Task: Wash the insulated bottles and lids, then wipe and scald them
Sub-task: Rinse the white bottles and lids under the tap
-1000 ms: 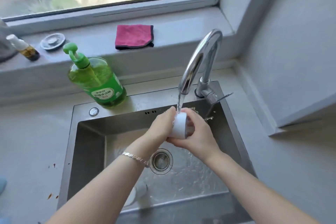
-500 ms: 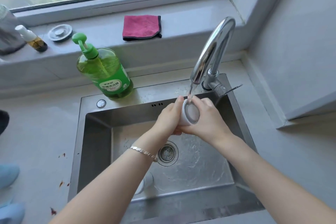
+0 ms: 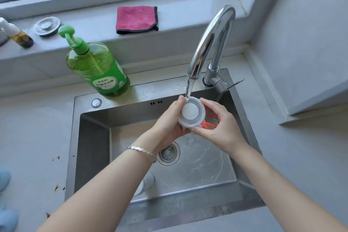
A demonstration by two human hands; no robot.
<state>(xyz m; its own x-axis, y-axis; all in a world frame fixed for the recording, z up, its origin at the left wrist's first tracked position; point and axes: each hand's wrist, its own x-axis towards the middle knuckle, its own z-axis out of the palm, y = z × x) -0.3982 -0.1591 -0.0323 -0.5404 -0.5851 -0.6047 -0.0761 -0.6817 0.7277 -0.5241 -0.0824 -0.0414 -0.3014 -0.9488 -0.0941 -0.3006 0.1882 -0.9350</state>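
A round white bottle lid [image 3: 190, 111] sits under the stream from the tap [image 3: 211, 43], its inner face turned toward me. My left hand [image 3: 169, 120] grips its left side and my right hand [image 3: 220, 128] holds its right and lower edge. Something red-orange [image 3: 208, 124] shows between the lid and my right palm; I cannot tell what it is. A white object [image 3: 146, 182] lies on the sink floor, partly hidden by my left forearm.
The steel sink [image 3: 90, 137] has a drain [image 3: 168, 153] at its centre. A green dish soap pump bottle [image 3: 98, 66] stands at its back left corner. On the windowsill lie a pink cloth [image 3: 136, 19], a metal strainer lid [image 3: 46, 26] and a small amber bottle [image 3: 18, 36].
The lid has been turned in my hands, from side-on to its inner face showing toward me. Water keeps running over it.
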